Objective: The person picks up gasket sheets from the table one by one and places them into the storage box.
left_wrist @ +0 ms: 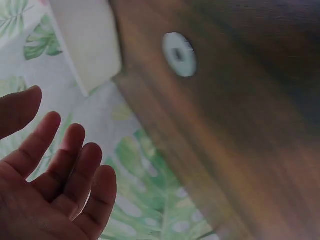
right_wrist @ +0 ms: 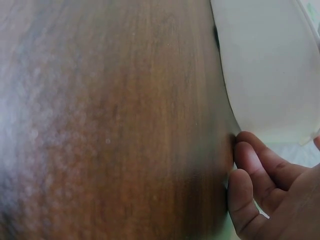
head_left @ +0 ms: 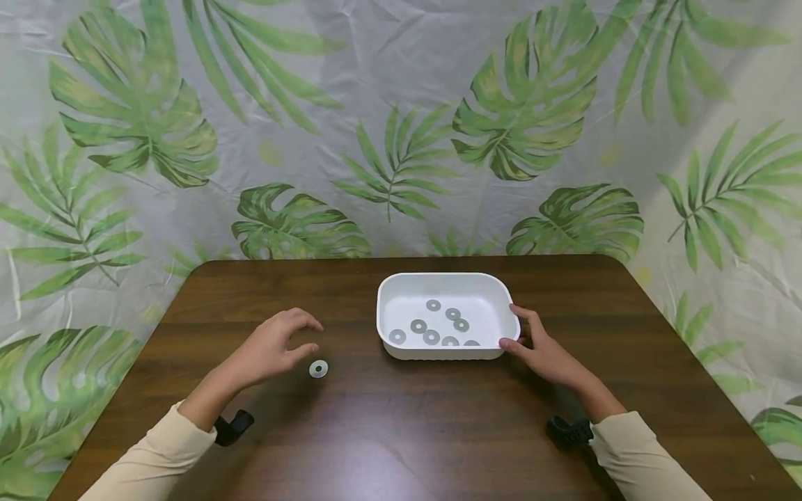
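Left hand: the left hand (head_left: 271, 350) hovers over the table, fingers loosely curled and spread, thumb apart, holding nothing; the wrist view shows the fingers (left_wrist: 60, 165) relaxed with gaps between them.
Loose washer: one washer (head_left: 318, 369) lies flat on the wood just beside the left thumb, not touched; a round ring with its hole facing up, so no long axis to call.
Right hand: the right hand (head_left: 544, 351) is against the tray's right end, thumb at the near corner, fingers curled along the wall; in the wrist view the fingertips (right_wrist: 250, 155) touch the tray's outer side down by the table.
Tray: the white tray (head_left: 388, 292) sits upright, mouth up, right of the table's middle; its long axis runs left to right, short sides facing the two hands.
Washers in tray: a cluster of washers (head_left: 418, 325) lies flat on the tray floor, mostly toward the near wall, some close together, one set farther back.
Table: dark wooden table (head_left: 401, 431); broad bare wood in front of both hands and between the loose washer and the tray's left wall.
Edges: the far edge runs behind the tray, well apart from it; the table's right edge is well apart from the right hand, and the left edge from the left hand.
Backdrop: a leaf-print cloth (head_left: 401, 104) hangs behind and around the table.
Sleeves: cream sleeves (head_left: 156, 459) cover both forearms, with a dark strap at each wrist.
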The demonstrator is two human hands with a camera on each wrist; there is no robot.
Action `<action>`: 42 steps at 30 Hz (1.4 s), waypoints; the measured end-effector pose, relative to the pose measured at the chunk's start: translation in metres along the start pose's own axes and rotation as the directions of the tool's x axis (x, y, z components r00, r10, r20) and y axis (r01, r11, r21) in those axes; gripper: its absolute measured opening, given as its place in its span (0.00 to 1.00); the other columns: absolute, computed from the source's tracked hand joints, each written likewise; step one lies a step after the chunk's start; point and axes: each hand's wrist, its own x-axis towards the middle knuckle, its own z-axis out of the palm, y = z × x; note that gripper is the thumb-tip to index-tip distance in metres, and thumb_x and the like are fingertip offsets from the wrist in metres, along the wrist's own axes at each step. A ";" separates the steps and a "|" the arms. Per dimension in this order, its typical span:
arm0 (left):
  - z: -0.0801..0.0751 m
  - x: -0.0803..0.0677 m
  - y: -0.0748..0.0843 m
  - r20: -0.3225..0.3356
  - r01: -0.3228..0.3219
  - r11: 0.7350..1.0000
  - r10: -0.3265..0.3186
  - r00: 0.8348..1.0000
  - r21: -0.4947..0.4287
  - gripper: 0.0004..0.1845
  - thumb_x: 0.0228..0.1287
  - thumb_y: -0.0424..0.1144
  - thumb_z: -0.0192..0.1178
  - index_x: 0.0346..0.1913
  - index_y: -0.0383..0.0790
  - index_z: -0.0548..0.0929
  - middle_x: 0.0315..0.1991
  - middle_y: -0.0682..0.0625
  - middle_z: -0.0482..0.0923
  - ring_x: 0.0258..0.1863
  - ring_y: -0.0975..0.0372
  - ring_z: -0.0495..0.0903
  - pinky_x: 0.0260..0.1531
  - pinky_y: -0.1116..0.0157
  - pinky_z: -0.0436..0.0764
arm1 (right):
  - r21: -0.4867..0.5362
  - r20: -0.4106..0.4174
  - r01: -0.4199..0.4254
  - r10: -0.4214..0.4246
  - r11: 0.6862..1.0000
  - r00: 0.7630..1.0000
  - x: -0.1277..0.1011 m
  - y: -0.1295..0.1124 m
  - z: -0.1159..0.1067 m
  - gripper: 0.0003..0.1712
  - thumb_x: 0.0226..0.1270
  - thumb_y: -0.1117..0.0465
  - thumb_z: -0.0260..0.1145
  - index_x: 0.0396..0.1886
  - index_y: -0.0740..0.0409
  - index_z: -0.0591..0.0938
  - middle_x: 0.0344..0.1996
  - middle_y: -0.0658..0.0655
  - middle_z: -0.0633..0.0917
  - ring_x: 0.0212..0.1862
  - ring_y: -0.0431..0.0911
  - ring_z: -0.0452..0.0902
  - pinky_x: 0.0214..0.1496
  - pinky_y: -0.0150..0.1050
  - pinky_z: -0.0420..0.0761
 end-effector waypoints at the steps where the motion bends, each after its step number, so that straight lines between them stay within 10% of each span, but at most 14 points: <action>1: 0.002 -0.003 -0.002 0.019 0.005 1.000 -0.006 1.000 0.017 0.10 0.63 0.35 0.67 0.47 0.42 0.84 0.48 0.49 0.82 0.50 0.52 0.81 0.49 0.50 0.79 | -0.002 -0.001 -0.001 0.001 1.000 1.000 0.000 0.000 0.000 0.46 0.73 0.53 0.63 0.77 0.57 0.45 0.55 0.72 0.75 0.53 0.56 0.77 0.45 0.30 0.77; 12: 0.031 -0.009 -0.017 0.193 0.018 0.975 -0.062 0.979 0.223 0.18 0.54 0.39 0.73 0.47 0.41 0.83 0.44 0.49 0.80 0.45 0.53 0.80 0.45 0.52 0.81 | -0.003 0.000 -0.009 0.009 1.000 1.000 -0.001 0.001 0.003 0.45 0.73 0.53 0.62 0.77 0.57 0.45 0.52 0.70 0.77 0.52 0.53 0.77 0.45 0.31 0.76; 22: 0.039 -0.006 -0.020 0.162 0.021 0.943 -0.079 0.984 0.332 0.14 0.53 0.39 0.75 0.43 0.44 0.84 0.37 0.53 0.75 0.37 0.58 0.78 0.34 0.57 0.79 | 0.010 -0.001 -0.008 0.008 1.000 1.000 -0.002 -0.003 0.001 0.46 0.73 0.54 0.62 0.77 0.56 0.44 0.54 0.70 0.76 0.52 0.53 0.77 0.45 0.32 0.77; 31: 0.038 0.001 -0.018 0.210 0.029 0.949 -0.099 0.973 0.315 0.11 0.54 0.37 0.74 0.40 0.44 0.84 0.36 0.52 0.78 0.35 0.60 0.76 0.33 0.61 0.78 | 0.008 0.004 -0.018 0.017 1.000 1.000 -0.002 -0.004 -0.001 0.46 0.73 0.53 0.62 0.78 0.56 0.44 0.54 0.70 0.77 0.53 0.53 0.77 0.46 0.31 0.77; 42: 0.039 0.012 -0.018 0.341 0.122 0.973 -0.183 0.922 0.193 0.11 0.61 0.32 0.66 0.33 0.45 0.72 0.27 0.54 0.71 0.27 0.61 0.67 0.27 0.64 0.65 | -0.023 -0.013 -0.022 0.022 0.999 1.000 -0.001 -0.002 0.001 0.45 0.73 0.52 0.62 0.77 0.56 0.45 0.51 0.68 0.79 0.51 0.52 0.77 0.45 0.33 0.76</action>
